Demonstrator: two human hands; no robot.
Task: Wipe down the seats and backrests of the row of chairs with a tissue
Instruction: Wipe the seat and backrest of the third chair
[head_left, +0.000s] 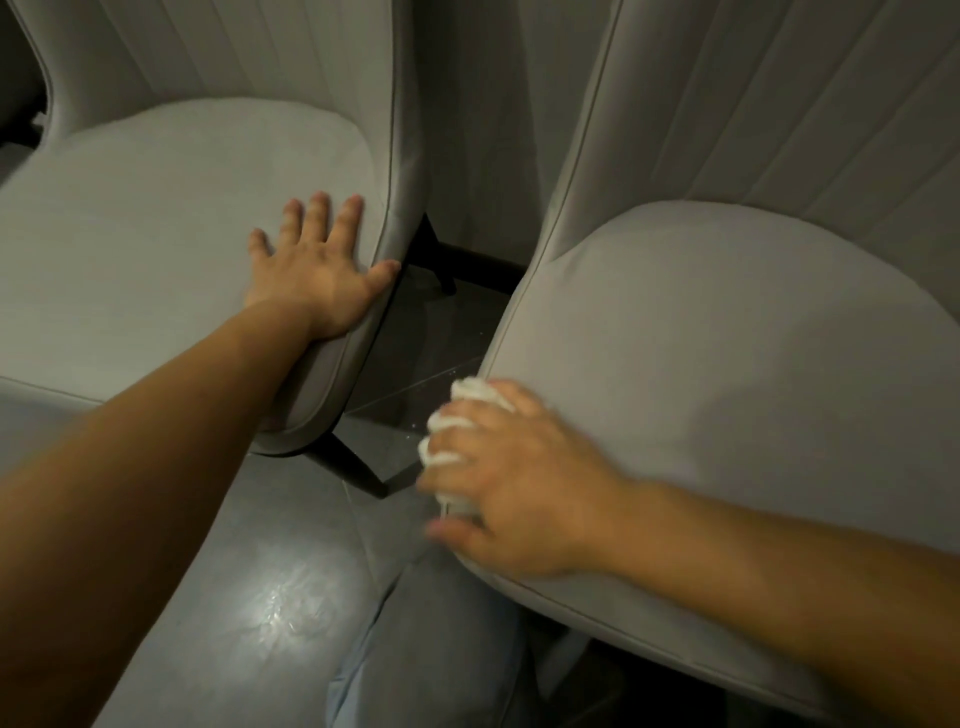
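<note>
Two grey upholstered chairs stand side by side. My left hand (317, 270) lies flat, fingers spread, on the right edge of the left chair's seat (156, 208). My right hand (514, 488) is closed on a crumpled white tissue (470, 400), pressing it against the front left edge of the right chair's seat (727, 364). Ribbed backrests rise behind both seats: the left chair's backrest (234, 47) and the right chair's backrest (779, 104). Part of the tissue is hidden under my fingers.
A narrow gap of dark tiled floor (415, 353) separates the chairs, with a dark chair leg (353, 467) in it. My knee in grey trousers (441, 649) is below the gap. A bright reflection (291, 608) shows on the floor at the bottom.
</note>
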